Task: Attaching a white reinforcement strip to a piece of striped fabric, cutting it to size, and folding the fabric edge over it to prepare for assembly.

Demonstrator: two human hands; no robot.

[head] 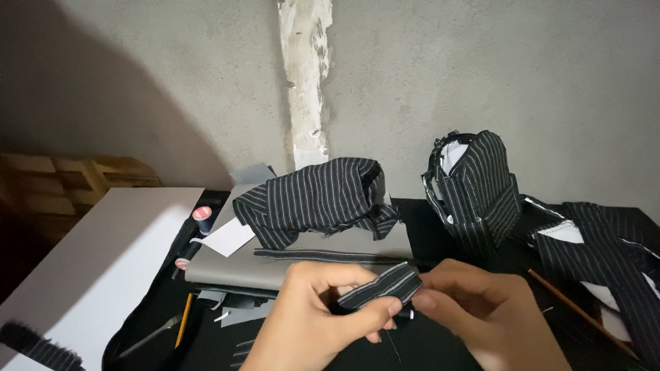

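Dark table [440, 227]; striped strip [379, 286] pinched between left hand [309, 319], right hand [481, 312].

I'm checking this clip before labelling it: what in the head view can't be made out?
- Striped fabric strip: its ends are covered by the left hand and right hand.
- Small white thing under the right hand's fingers: too small to identify.
- Striped cloth at the right: cut off by the frame edge.
- Dark table under the hands: too dim for detail.

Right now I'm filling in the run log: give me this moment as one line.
left hand: pinching striped fabric strip | right hand: pinching strip's other end | behind: striped cloth pile on grey board
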